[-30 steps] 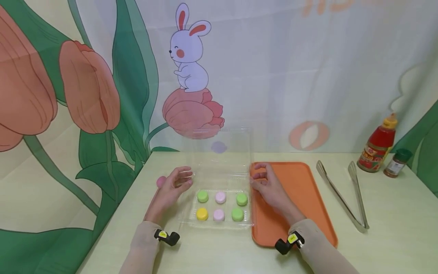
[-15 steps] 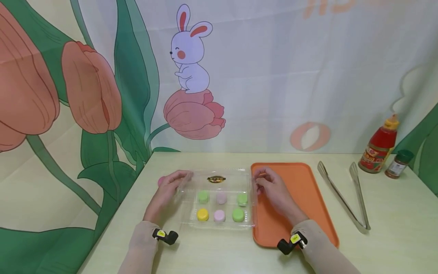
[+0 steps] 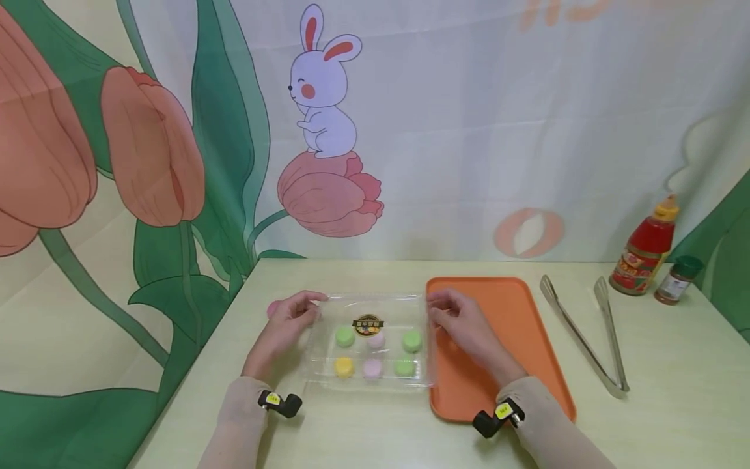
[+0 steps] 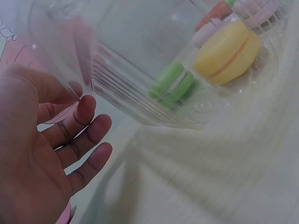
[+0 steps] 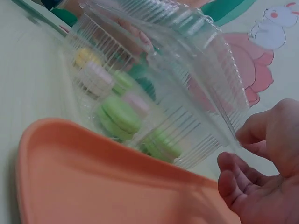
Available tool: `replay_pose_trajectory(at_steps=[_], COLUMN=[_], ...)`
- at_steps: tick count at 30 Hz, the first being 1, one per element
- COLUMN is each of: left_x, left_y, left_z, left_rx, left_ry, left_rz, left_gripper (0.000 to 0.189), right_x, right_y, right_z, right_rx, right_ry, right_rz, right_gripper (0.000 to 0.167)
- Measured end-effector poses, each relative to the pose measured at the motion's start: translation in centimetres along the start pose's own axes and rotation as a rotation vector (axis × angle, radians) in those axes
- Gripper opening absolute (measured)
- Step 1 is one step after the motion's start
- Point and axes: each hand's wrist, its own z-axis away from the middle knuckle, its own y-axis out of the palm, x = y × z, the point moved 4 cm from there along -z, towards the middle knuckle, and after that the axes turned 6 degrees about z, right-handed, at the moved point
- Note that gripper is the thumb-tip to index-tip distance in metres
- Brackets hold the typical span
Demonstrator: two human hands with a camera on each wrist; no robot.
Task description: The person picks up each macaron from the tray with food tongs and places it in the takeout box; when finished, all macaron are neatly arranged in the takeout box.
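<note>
A clear plastic clamshell box (image 3: pixel 375 306) stands in the middle of the table, its lid tilted down over the base. The lid bears a dark and gold label (image 3: pixel 368 325). Inside are two rows of macarons, among them a yellow macaron (image 3: pixel 344 367), a pale pink macaron (image 3: pixel 372 369) and a green macaron (image 3: pixel 412 341). At the far left corner, my left hand (image 3: pixel 286 326) pinches the plastic edge between thumb and fingers. My right hand (image 3: pixel 465 326) pinches the edge at the far right corner, thumb and forefinger meeting on it in the right wrist view.
An orange tray (image 3: pixel 504 352) lies right of the box, under my right forearm. Beyond it are metal tongs (image 3: pixel 586 339), spread apart, a red sauce bottle (image 3: pixel 644 251) and a green-capped spice jar (image 3: pixel 675 281). A pink round item (image 3: pixel 273 309) shows partly behind my left hand.
The lid has swung from standing upright at the back down toward me over the macarons. Both hands have closed in on its edges, staying at the box's far corners.
</note>
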Motion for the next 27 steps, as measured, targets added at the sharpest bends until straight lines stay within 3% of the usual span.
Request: replay_pose_trajectory(at_steps=[7,12,18,27], left_x=[0.1,-0.1,-0.3,0.0], left_y=[-0.1,0.0,0.1,0.1], left_z=[0.1,0.1,0.2,0.1], left_rx=[0.007,0.009,0.003,-0.002], left_ry=[-0.001,0.010,0.020,0.038], left_rz=[-0.021,-0.021,-0.017,-0.022], left_gripper=[0.031,0.032,0.032,0.031], right_x=[2.7,3.2,2.1,1.2], right_y=[-2.3,-3.0,-1.3,0.7], right_z=[2.8,5.5,7.9,8.7], right_rx=[0.020,0.079,0.207,0.255], right_ry=[-0.079,-0.098,-0.022,0.077], right_rz=[0.184,0.206,0.091,-0.075], right_gripper=[0.046,0.051,0.069,0.084])
